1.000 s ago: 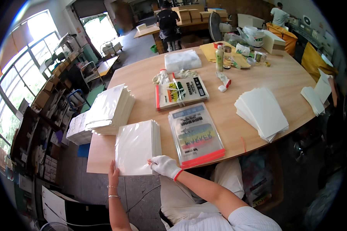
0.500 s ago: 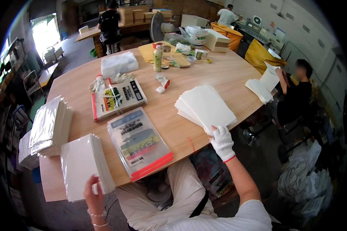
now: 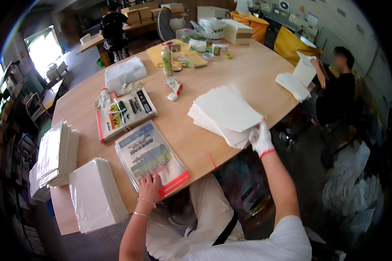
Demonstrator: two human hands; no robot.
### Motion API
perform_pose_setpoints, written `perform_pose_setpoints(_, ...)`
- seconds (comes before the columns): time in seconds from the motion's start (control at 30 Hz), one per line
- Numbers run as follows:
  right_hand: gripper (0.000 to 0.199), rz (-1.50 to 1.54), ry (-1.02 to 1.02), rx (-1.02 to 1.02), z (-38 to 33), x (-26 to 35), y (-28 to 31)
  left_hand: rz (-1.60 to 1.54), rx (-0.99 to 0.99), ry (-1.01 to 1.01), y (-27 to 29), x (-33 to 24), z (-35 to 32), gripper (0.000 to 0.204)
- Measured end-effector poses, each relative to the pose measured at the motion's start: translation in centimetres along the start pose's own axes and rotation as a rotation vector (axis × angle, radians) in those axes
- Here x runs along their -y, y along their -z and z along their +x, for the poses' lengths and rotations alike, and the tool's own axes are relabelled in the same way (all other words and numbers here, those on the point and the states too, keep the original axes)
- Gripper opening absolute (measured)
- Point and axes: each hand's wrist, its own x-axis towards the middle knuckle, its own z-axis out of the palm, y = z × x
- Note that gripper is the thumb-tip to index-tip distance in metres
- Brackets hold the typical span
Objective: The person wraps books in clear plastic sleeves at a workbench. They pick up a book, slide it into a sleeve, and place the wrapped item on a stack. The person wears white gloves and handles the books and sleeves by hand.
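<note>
A fanned stack of white paper sheets (image 3: pixel 224 108) lies to the right on the table. My right hand (image 3: pixel 261 138), in a white glove with bare fingertips, pinches the near right corner of the top sheets, which is slightly lifted. My bare left hand (image 3: pixel 149 186), with bracelets on its wrist, lies with fingers spread on a stack of clear printed plastic bags (image 3: pixel 150 152), beside their red strip. Left of it is a pile of white sheets in clear sleeves (image 3: pixel 91 191).
Another sleeved pile (image 3: pixel 52 152) stands far left. Behind the bags lie a tied bundle of bags (image 3: pixel 126 108), gloves (image 3: pixel 102 99) and a white-and-red tube (image 3: pixel 173 85). A green bottle (image 3: pixel 167 61) and a jar (image 3: pixel 176 58) stand farther back. A co-worker (image 3: pixel 339 87) sits at right holding paper.
My left hand has moved right, from the sleeved pile onto the plastic bags. My right hand has moved up along the stack's edge and now lifts the corner of the top sheets.
</note>
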Motion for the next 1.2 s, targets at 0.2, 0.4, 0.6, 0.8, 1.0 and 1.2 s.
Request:
perform_pose_setpoints(0.2,0.02,-0.701,0.403,0.157,4.1,0.4,2.7,-0.054,-0.105,-0.025,0.4,0.5,2.9,0.017)
perform_pose_setpoints(0.4,0.034,-0.439,0.098,0.499,-12.2,-2.7,4.1,-0.493,-0.114,0.144,-1.9,4.5,3.6,0.02)
perform_pose_setpoints(0.6,0.031,-0.361,-0.459,0.563,-18.2,-9.9,8.3,-0.491,-0.222,-0.035,-2.3,5.1,2.2,0.022)
perform_pose_setpoints(0.8,0.028,-0.067,-0.519,0.375,-18.8,-14.7,10.1,-0.545,-0.364,0.516,3.2,3.4,-1.5,0.025)
perform_pose_setpoints(1.0,0.022,-0.125,-0.363,0.324,-21.9,-15.7,7.4,-1.371,-0.063,0.543,4.3,3.4,-1.8,0.019)
perform_pose_setpoints(1.2,0.015,-0.14,-0.384,0.308,-23.3,-15.1,6.9,-1.249,-0.424,0.419,1.2,-2.3,-5.1,0.016)
